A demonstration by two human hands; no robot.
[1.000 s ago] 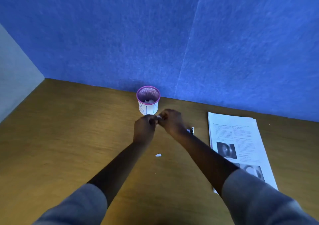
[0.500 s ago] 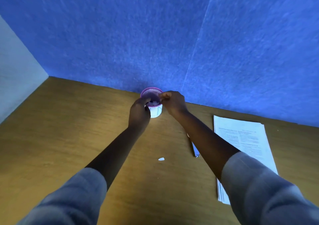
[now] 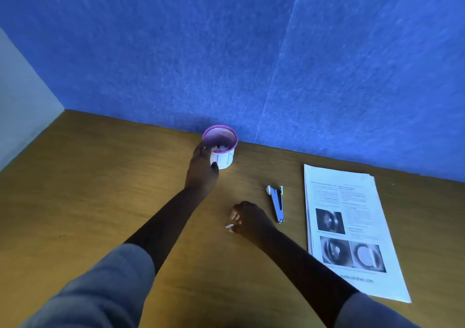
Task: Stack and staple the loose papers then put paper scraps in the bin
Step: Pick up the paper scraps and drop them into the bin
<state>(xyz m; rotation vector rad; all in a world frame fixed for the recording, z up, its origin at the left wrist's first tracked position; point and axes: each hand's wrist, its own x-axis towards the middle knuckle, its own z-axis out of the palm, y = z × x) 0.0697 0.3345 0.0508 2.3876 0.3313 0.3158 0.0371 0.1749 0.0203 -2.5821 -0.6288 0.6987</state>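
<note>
Stapled papers [image 3: 352, 229] flat (scrap [image 3: 229, 226] nr stapler [image 3: 276, 203])

The room was dim, with a cool bluish cast over everything. A soft pool of light fell on the wooden desk [image 3: 75, 176] near the small bin [image 3: 221, 149], and the nearer surface was darker. Both forearms read almost as silhouettes. The printed pages [image 3: 352, 227] were the brightest patch. The wide lens bent the desk's far edge, and the sleeves at the bottom were blurred.
</note>
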